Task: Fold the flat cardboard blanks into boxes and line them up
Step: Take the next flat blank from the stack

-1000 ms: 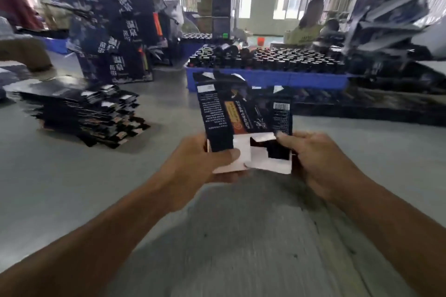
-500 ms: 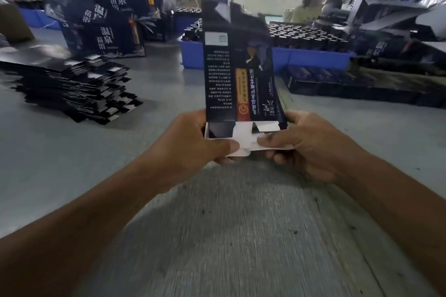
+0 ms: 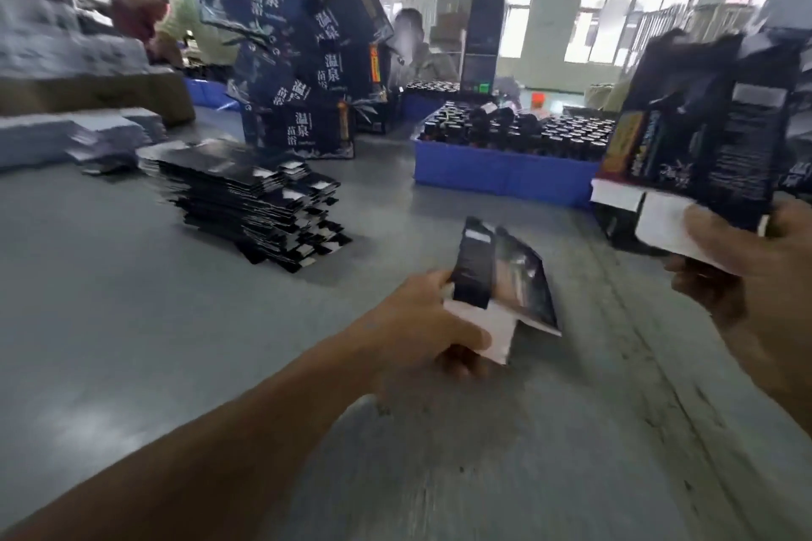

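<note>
My right hand grips the lower end of a dark printed box, which it holds upright at the right edge with its white bottom flaps showing. Lower down, mid-frame over the grey floor, my left hand grips a second dark cardboard piece. That piece is partly opened and has a white flap at its near end. The two hands are well apart. A stack of flat dark blanks lies on the floor to the left. Everything is motion-blurred.
A tall jumbled pile of folded dark boxes rises behind the stack. A blue crate full of dark bottles stands at centre right. People are at the back left, and pale stacked sheets lie at the far left.
Both hands held one box together in front of me. Now they have parted: the right hand has lifted the box up to the right, and the left hand holds a separate piece. The view has swung left.
</note>
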Available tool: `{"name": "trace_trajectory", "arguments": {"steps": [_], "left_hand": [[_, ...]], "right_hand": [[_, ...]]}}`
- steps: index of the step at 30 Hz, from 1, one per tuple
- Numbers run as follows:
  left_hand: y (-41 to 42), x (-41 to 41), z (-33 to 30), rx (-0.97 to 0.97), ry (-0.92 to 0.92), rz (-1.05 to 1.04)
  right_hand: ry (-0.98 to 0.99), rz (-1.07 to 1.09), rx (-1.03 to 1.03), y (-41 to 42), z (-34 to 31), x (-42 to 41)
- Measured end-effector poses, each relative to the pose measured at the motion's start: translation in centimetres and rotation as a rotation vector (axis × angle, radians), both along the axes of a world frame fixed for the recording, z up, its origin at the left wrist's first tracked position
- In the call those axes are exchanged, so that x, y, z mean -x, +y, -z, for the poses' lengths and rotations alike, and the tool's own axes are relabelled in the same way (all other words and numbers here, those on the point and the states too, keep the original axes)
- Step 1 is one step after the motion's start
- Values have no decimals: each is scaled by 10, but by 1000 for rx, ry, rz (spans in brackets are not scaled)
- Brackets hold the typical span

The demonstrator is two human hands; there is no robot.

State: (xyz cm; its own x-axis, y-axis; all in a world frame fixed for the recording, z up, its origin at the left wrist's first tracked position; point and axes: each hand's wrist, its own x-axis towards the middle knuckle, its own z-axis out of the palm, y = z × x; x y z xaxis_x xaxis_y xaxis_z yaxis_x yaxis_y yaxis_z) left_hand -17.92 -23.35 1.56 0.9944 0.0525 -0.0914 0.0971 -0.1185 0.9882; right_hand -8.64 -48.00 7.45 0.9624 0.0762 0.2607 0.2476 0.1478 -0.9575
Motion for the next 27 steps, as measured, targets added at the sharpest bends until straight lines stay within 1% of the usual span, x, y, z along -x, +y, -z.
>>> {"name": "trace_trajectory", "arguments": {"steps": [2,5,7,8,9,11,13,16,19,22,23,27], "left_hand": [[0,2,-2,3,15,30],[1,4,-1,-58,22,48],[5,6,4,-103,-18,70],[7,7,6,-117,-27,79],[9,10,5,-119,-30,86],[8,14,-4,-61,-48,114],[5,13,-9,-62,2,83],[5,11,-8,-50,99,70],[9,11,-7,-53,105,42],[7,14,-10,-93,90,23],[6,15,-11,-95,80,27],[0,21,-12,-41,21,119]], "right_hand": [[-53,-98,34,20,-8,17],[-89,-386,203,76,-14,46],[-17,-619,349,109,-15,75],[39,-704,420,120,-16,85],[48,-732,473,124,-16,89],[0,-659,499,116,-21,91],[24,-562,477,92,-24,84],[230,-379,470,44,-10,60],[383,-241,398,1,24,31],[500,-193,279,-15,44,14],[503,-175,259,-15,47,11],[396,-96,186,-12,49,6]]}}
